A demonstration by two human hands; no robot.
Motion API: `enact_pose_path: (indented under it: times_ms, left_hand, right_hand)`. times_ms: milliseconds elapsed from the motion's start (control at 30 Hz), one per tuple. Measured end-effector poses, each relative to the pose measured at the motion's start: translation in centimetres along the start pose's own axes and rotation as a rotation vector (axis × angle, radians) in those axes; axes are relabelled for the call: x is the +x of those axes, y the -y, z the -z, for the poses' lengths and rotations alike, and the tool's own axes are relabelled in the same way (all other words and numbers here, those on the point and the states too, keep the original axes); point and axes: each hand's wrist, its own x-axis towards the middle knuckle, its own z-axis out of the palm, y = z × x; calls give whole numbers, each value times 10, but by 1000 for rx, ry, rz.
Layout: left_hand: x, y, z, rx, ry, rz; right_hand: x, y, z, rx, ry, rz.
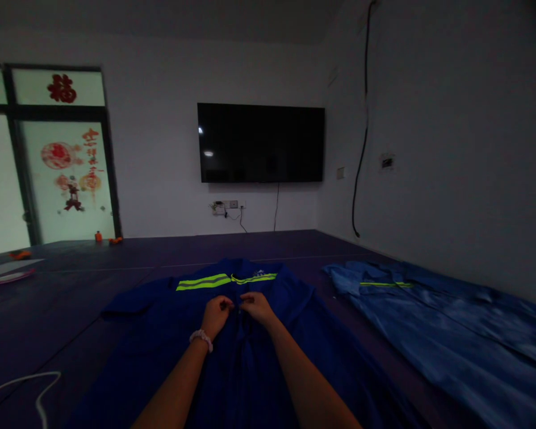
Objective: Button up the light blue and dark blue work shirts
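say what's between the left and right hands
Between the left hand and right hand, the head view shows the dark blue shirt's front.

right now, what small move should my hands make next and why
Perhaps draw your left hand and right hand closer together at the centre front of the dark blue garment: they are near but apart there, just below the yellow-green stripes. It's too dark to tell whether either grips anything.

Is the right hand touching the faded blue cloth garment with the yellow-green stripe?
Apart: the head view shows purple tabletop between the right hand and the faded blue garment.
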Motion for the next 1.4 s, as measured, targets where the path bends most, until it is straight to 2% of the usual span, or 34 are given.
enact_pose_path:
  times_ms: [167, 300, 533, 833, 1400]
  left_hand:
    - [0, 0, 0, 6, -1, -5]
    - [-1, -1, 0, 4, 4, -11]
    - [0, -2, -1, -7, -4, -8]
    - [-1, -2, 0, -23, 4, -9]
    - [-1, -4, 2, -7, -43, -48]
  right_hand:
    - [-6, 0, -1, -154, -10, 35]
    - [-8, 0, -1, -188, -6, 62]
    - [-2, 3, -4, -100, -22, 88]
    - [-2, -3, -8, 8, 1, 48]
    - [1, -3, -9, 6, 7, 58]
